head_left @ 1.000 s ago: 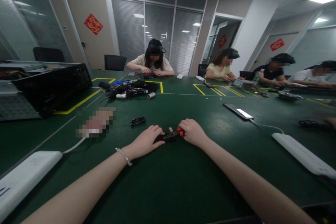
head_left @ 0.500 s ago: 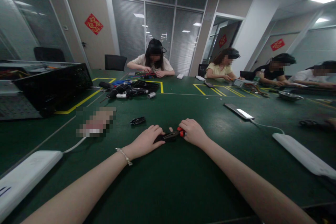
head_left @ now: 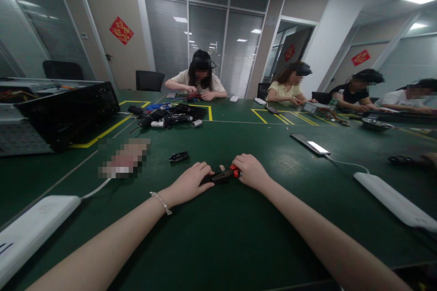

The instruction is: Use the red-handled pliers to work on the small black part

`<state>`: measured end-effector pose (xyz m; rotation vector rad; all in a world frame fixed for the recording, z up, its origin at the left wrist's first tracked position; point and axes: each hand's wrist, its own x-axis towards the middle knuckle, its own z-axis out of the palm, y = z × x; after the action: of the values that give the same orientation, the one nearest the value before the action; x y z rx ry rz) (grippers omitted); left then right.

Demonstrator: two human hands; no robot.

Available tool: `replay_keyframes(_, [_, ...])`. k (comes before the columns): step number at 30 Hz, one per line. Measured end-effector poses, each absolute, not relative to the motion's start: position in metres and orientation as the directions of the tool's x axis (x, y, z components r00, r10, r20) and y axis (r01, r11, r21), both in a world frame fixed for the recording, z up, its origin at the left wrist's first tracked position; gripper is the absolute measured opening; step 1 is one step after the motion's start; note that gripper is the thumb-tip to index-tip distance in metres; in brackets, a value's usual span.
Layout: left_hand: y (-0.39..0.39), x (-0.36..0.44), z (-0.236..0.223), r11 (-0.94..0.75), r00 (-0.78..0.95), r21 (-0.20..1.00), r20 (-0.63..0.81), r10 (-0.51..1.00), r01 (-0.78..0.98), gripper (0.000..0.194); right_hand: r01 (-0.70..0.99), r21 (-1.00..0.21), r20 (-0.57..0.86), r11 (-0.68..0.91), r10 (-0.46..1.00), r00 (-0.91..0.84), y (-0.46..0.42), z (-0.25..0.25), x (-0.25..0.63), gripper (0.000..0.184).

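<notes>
My right hand (head_left: 251,172) is closed round the red handles of a pair of pliers (head_left: 226,174) on the green table (head_left: 218,232). The black jaws point left toward my left hand (head_left: 190,183), whose fingers curl over a small dark object (head_left: 206,180) at the jaw tips. I cannot make out what that object is. A bracelet sits on my left wrist. A small black part (head_left: 178,157) lies on the table just beyond my left hand.
White power strips lie at the left (head_left: 30,229) and right (head_left: 392,200). A phone (head_left: 310,144) rests to the right. A black computer case (head_left: 64,111) stands at the far left, a pile of tools (head_left: 164,117) beyond. Several people work across the table.
</notes>
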<state>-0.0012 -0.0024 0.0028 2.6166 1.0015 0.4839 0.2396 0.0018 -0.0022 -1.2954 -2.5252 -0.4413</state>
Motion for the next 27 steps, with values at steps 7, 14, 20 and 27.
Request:
replay_keyframes(7, [-0.0004, -0.0016, -0.0006, -0.712, 0.698, 0.376, 0.201, 0.687, 0.593, 0.019, 0.815, 0.146, 0.359, 0.56, 0.738, -0.571, 0.001, -0.0007, 0.2388, 0.019])
replay_keyframes(14, [-0.0011, -0.0016, -0.0006, -0.72, 0.701, 0.378, 0.216, 0.679, 0.582, 0.018, 0.826, 0.141, 0.361, 0.546, 0.748, -0.557, 0.0015, -0.002, 0.239, 0.017])
replay_keyframes(20, [-0.0003, -0.0011, -0.001, -0.724, 0.701, 0.367, 0.22, 0.678, 0.585, 0.019, 0.82, 0.161, 0.352, 0.549, 0.744, -0.568, 0.0023, -0.0025, 0.2391, 0.018])
replay_keyframes(27, [-0.0014, -0.0018, 0.0008, -0.715, 0.699, 0.392, 0.214, 0.682, 0.578, 0.018, 0.814, 0.144, 0.368, 0.563, 0.732, -0.572, 0.0016, -0.002, 0.239, 0.017])
